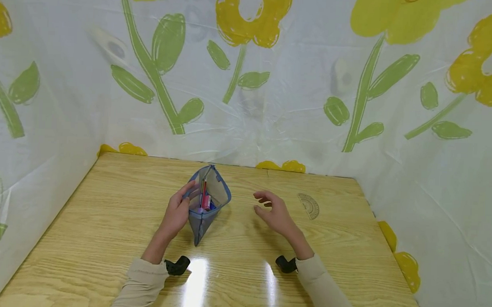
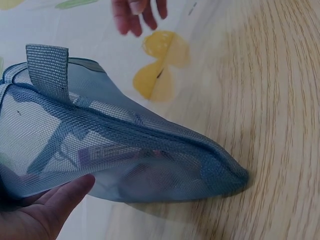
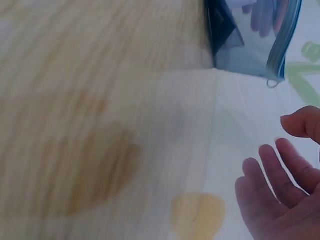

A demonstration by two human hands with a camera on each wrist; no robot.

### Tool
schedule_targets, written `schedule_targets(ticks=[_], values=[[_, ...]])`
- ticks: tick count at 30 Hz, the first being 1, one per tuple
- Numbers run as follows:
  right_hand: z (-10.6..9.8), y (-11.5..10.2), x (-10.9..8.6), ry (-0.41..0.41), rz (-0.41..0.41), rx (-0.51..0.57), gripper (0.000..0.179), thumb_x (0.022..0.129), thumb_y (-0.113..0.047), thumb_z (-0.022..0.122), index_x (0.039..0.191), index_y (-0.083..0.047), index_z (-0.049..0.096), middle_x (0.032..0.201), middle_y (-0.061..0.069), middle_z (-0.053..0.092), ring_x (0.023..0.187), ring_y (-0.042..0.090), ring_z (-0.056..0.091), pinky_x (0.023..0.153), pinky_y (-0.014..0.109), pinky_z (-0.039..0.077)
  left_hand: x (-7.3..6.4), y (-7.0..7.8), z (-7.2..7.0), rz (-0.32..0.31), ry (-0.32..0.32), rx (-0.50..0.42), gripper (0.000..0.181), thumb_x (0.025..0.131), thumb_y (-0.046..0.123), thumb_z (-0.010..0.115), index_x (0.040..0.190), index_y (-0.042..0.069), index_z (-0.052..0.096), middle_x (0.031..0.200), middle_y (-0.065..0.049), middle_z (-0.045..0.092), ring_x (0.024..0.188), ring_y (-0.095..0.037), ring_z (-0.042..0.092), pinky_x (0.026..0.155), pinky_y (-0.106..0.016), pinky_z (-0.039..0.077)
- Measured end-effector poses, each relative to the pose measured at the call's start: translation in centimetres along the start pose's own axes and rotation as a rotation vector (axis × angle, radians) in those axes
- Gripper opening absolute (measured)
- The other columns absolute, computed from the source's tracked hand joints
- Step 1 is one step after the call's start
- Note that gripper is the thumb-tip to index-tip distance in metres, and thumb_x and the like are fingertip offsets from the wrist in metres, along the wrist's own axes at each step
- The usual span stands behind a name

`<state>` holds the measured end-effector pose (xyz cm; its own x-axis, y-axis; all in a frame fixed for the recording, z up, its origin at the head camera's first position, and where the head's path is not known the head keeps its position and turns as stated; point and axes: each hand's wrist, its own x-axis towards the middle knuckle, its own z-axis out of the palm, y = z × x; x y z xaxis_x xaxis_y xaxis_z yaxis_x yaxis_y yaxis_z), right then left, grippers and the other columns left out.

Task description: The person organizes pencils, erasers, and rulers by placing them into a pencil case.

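Observation:
A blue mesh zip pouch (image 1: 201, 219) stands on the wooden table with its mouth spread wide. Inside it I see a red pencil (image 1: 204, 190), a pink-and-white eraser (image 1: 206, 202) and other small items that are hard to make out. My left hand (image 1: 176, 213) grips the pouch's left side, thumb outside the mesh in the left wrist view (image 2: 55, 207). To the right of the pouch, my right hand (image 1: 275, 213) hovers with loosely bent fingers and nothing in them. A clear protractor (image 1: 309, 206) lies on the table just beyond that hand.
The wooden table (image 1: 126, 203) is enclosed at the back and both sides by a white flower-print sheet (image 1: 292, 105). Dark wrist mounts (image 1: 178, 265) sit on both wrists. Bright light reflections cross the table's near part.

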<state>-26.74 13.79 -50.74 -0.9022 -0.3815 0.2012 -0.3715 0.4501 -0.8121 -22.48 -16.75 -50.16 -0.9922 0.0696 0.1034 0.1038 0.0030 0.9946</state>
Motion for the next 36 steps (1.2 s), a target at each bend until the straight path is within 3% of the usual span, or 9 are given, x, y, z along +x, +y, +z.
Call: schedule_targets(ticks=[12, 36], values=[[-3.4, 2.8, -3.0, 0.055, 0.101, -0.029, 0.038, 0.096, -0.005, 0.066, 0.132, 0.005, 0.06, 0.128, 0.025, 0.063, 0.113, 0.04, 0.061, 0.098, 0.056, 0.052, -0.1, -0.2, -0.1, 0.005, 0.014, -0.007, 0.054, 0.105, -0.002, 0.018, 0.159, -0.007, 0.02, 0.159, -0.028, 0.033, 0.146, -0.045, 0.035, 0.115, -0.056, 0.037], [-9.8, 6.2, -5.2, 0.185, 0.2, -0.248, 0.043, 0.094, -0.002, 0.067, 0.134, 0.012, 0.056, 0.131, 0.032, 0.058, 0.113, 0.046, 0.056, 0.096, 0.059, 0.049, -0.1, -0.2, -0.3, -0.003, 0.01, -0.011, 0.053, 0.106, -0.001, 0.018, 0.159, -0.007, 0.02, 0.159, -0.028, 0.032, 0.147, -0.045, 0.035, 0.116, -0.055, 0.037]])
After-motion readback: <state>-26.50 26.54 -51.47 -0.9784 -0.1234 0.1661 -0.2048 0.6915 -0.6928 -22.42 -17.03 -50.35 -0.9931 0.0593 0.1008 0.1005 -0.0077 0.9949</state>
